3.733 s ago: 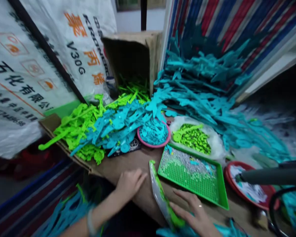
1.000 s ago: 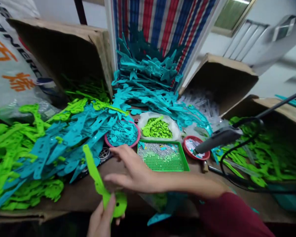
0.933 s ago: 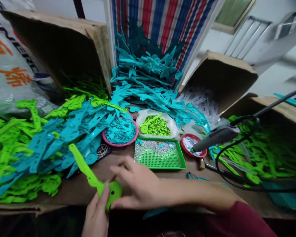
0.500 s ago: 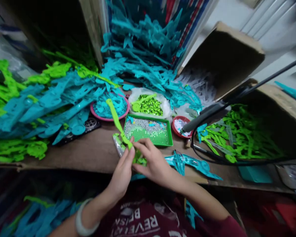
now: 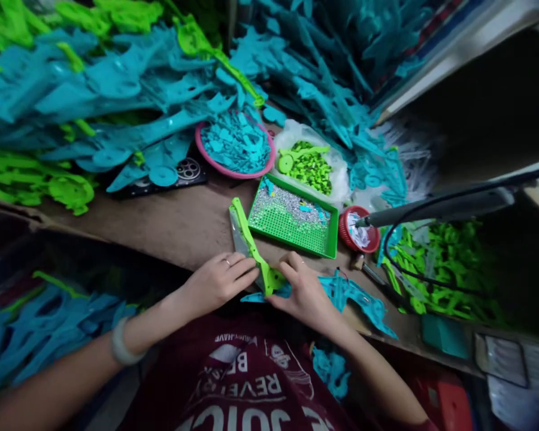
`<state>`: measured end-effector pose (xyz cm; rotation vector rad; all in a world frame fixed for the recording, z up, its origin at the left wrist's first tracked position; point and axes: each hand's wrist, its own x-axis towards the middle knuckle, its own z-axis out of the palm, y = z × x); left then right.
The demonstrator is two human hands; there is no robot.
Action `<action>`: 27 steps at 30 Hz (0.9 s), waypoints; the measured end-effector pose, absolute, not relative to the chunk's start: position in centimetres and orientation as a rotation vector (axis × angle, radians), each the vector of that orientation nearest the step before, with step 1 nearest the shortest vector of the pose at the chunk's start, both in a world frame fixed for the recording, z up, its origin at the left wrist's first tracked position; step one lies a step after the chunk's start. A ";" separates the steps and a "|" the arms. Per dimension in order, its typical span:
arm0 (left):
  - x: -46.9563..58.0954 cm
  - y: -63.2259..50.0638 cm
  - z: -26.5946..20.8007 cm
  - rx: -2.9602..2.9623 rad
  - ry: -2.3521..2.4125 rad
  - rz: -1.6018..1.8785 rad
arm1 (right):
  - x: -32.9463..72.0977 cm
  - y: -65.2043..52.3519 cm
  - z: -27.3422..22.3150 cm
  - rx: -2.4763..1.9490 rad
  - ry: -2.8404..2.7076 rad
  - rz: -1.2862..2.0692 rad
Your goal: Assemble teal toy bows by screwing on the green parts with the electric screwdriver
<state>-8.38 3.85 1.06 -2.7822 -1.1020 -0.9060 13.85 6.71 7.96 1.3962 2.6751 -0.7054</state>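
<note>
At the front edge of the counter point(image 5: 170, 230), we have a long green piece point(image 5: 251, 244) between our hands, a greyish layer point(image 5: 239, 238) along its left side. Our left hand point(image 5: 222, 280) lays its fingers against the piece; the thumb is hidden, so we cannot tell how firmly it grips. Our right hand point(image 5: 304, 294) is narrow, pinching the rounded near end between thumb and fingers. If that pinch slips, the piece could drop off the edge, since its near end points toward us. The far end is just beside the green tray point(image 5: 291, 241), so a careless swing might knock it and scatter the silvery bits point(image 5: 281, 205). Blue pieces point(image 5: 371, 304) lie beside our right wrist near the edge; an outward push could sweep them down. Farther right, a grey tool point(image 5: 458, 205) points at the red basket point(image 5: 347, 238), and its black cable could snag a reaching arm.
</note>
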 end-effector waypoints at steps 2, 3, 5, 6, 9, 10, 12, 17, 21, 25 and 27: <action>-8.2 3.9 0.7 -2.733 -1.062 -0.961 | 14.0 6.7 7.9 1.379 2.660 -0.708; -8.2 3.9 0.6 -2.722 -1.059 -0.978 | 14.2 6.8 8.0 1.364 2.660 -0.714; -8.3 3.9 0.5 -2.724 -1.063 -0.987 | 14.5 7.0 8.1 1.302 2.676 -0.706; -8.4 3.9 0.4 -2.732 -1.063 -0.983 | 14.7 7.1 8.2 1.254 2.684 -0.691; -8.5 4.0 0.5 -2.745 -1.058 -0.985 | 14.8 7.6 8.6 1.131 2.664 -0.617; -8.5 4.1 0.5 -2.746 -1.060 -0.991 | 14.7 7.8 8.8 1.109 2.649 -0.579; -8.5 4.2 0.5 -2.750 -1.069 -1.009 | 14.5 8.2 9.2 1.075 2.624 -0.488; -8.3 4.3 0.7 -2.779 -1.093 -1.033 | 13.7 8.5 9.7 0.978 2.628 -0.290; -8.4 4.3 0.9 -2.789 -1.109 -1.039 | 13.0 8.6 9.7 0.897 2.606 -0.212; -8.0 3.5 0.9 -2.785 -1.054 -1.053 | 12.7 9.4 9.3 0.833 2.581 -0.267; -7.2 2.6 0.7 -2.809 -0.970 -1.070 | 13.0 10.1 9.2 0.798 2.596 -0.346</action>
